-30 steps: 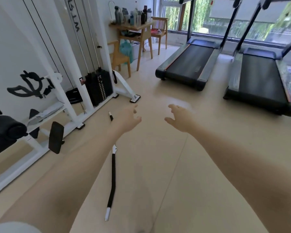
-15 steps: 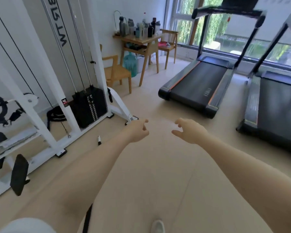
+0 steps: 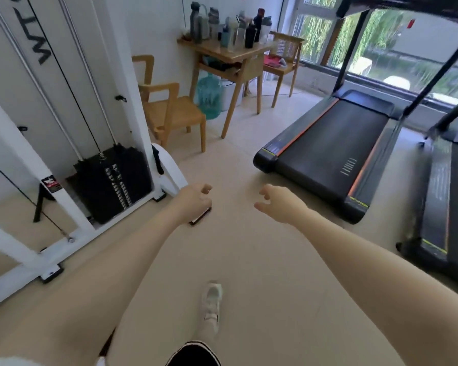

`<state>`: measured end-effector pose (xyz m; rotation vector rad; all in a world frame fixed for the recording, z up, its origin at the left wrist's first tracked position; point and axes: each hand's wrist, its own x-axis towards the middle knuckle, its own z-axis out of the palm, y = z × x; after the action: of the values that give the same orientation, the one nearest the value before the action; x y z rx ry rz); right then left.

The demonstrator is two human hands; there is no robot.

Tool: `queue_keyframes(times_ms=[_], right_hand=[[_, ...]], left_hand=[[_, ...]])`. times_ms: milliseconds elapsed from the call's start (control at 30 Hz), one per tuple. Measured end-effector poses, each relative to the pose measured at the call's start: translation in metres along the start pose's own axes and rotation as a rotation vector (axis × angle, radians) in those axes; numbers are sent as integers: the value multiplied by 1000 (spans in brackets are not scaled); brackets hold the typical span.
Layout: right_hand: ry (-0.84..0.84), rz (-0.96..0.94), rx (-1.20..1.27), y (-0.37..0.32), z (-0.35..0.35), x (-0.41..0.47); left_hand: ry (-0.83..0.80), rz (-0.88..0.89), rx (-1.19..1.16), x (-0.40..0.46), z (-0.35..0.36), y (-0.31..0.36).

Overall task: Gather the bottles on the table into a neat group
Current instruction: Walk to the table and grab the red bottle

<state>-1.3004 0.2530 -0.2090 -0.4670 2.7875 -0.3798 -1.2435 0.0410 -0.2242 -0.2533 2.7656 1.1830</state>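
Note:
Several bottles in grey, black, teal and clear stand crowded on a small wooden table at the far wall, well beyond my reach. My left hand and my right hand are stretched forward over the bare floor, far short of the table. Both hold nothing, fingers loosely curled and apart. A white shoe steps forward below them.
A white cable machine with a black weight stack lines the left. A wooden chair and a teal water jug stand by the table, another chair behind it. Two treadmills fill the right.
I have walked forward: the table, bottles and treadmills are nearer and larger. The black bar on the floor has passed out of view. Both hands stay empty and outstretched.

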Motion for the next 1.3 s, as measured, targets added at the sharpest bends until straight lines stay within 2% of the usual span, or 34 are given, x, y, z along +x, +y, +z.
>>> queue_keyframes(times_ms=[133,267,333,467,600,700,933,1167,1300], right_hand=[[-13,39,24,10,-44,119],[33,60,134,19,-106,240],[33,80,183,30,-127,293],[-6,124,211,66,-142,395],[-28,152,217,110,-154,511],[-25,160,269,135,-180,606],[-61,115,284,159,-286,817],[-67,117,244,173,-317,985],[-98,147,234,195,-332,1084]], left_hand=[[-24,42,-4,126,-30,12],[-94,133,148,264,-72,47],[-119,118,192,326,-87,62],[-216,97,288,433,-89,74],[-233,175,352,560,-85,81],[-205,215,336,663,-93,99],[-167,162,178,877,-134,149],[-225,90,171,1049,-154,154],[-243,132,179,1166,-161,161]])
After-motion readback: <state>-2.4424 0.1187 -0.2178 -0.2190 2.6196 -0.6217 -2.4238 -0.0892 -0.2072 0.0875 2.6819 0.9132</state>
